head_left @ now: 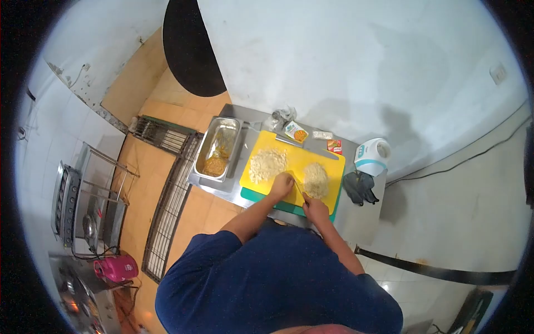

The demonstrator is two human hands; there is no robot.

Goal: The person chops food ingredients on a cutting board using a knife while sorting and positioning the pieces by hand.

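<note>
A yellow cutting board (297, 157) lies over a green board (250, 195) on the steel table. Pale chopped food forms a wide pile (268, 165) on its left and a finer pile (316, 180) on its right. My right hand (315, 210) is closed around the handle of a knife (298, 187), whose blade points up and left between the piles. Close to the blade, my left hand (282, 185) rests at the lower edge of the left pile, fingers closed; what they hold is too small to make out. A second, larger knife (306, 147) lies along the board's top edge.
Left on the steel table (214, 192) stands a metal pan (212, 149) with yellowish food. Behind the boards are a tub (296, 132), a clear bag (282, 117), a white packet (322, 135) and a red packet (334, 146). A white appliance (372, 156) and black bag (360, 187) sit right.
</note>
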